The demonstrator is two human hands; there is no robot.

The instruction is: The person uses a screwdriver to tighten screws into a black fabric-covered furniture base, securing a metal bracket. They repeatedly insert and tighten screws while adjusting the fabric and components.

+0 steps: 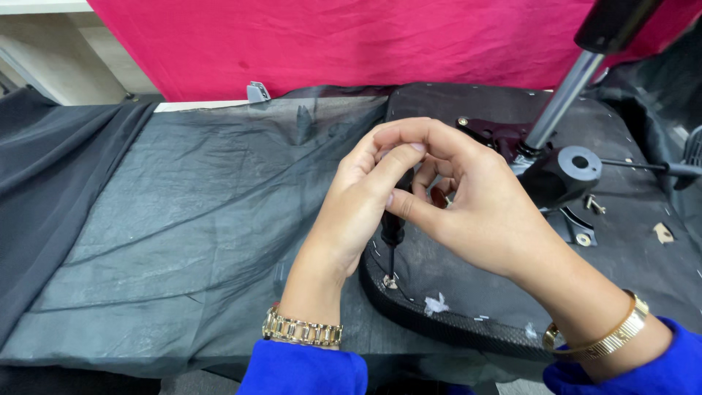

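Both hands close around a small black screwdriver (393, 223), holding it upright: the left hand (358, 208) wraps its fingers about the handle while the right hand (475, 208) curls in from the other side, thumb and fingertips pinching near the top. Its thin shaft points straight down, and the tip rests on a small screw (390, 281) just inside the curved rim of an upturned chair seat (468, 325). That seat lies upside down on a table draped in thin grey cloth (183, 212), its underside covered with stapled black fabric. Further back on the seat stands the chair's metal post (559, 106), rising from a black base plate (563, 172), with a thin lever (643, 166) running off to the right. Two loose bolts (594, 205) lie near the plate, apart from the hands. A red cloth (365, 40) hangs behind the table. By its look, the screwdriver is light and stiff, with a narrow handle that could slip if gripped loosely; the thicker part of the handle looks like the best hold, with pressure kept straight down. The screw is tiny and could easily tilt or roll away.
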